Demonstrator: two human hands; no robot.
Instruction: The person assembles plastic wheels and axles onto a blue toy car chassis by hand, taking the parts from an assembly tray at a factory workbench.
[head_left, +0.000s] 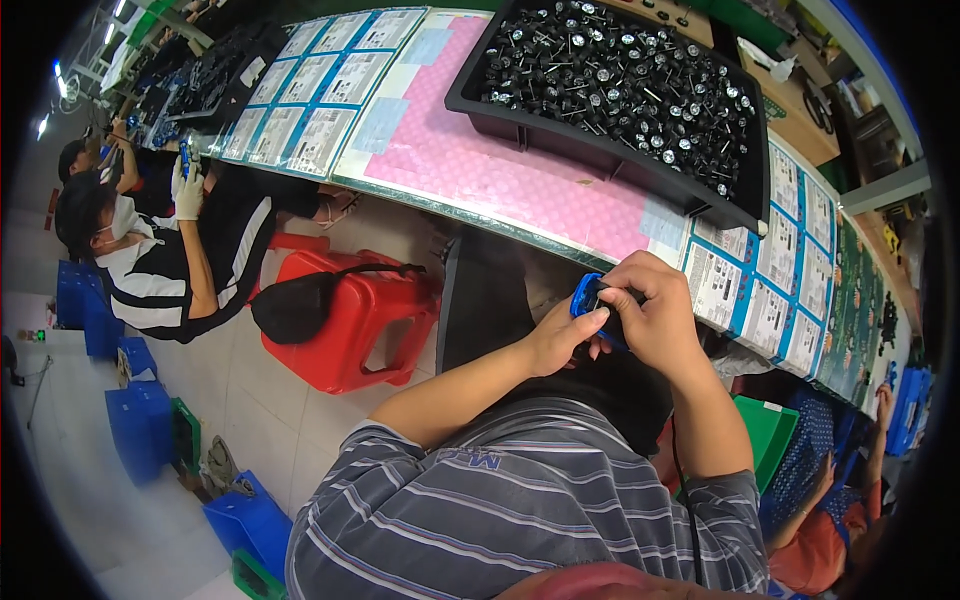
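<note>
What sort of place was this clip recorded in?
Most likely a factory assembly line. A long workbench carries a black tray full of small wheel-and-axle parts and rows of printed sheets. Both hands hold a small blue part, and a co-worker sits at the same bench.

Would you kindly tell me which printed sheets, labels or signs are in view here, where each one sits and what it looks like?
Printed sheets: bench top, far left; white rectangles with blue borders, in rows.
Printed sheets: bench's right end, beside the black tray; same white and blue.
Pink mat: bench middle, under the tray; dotted pink rectangle.
Pale taped patches: on the mat's left edge; plain light-blue rectangles.
</note>
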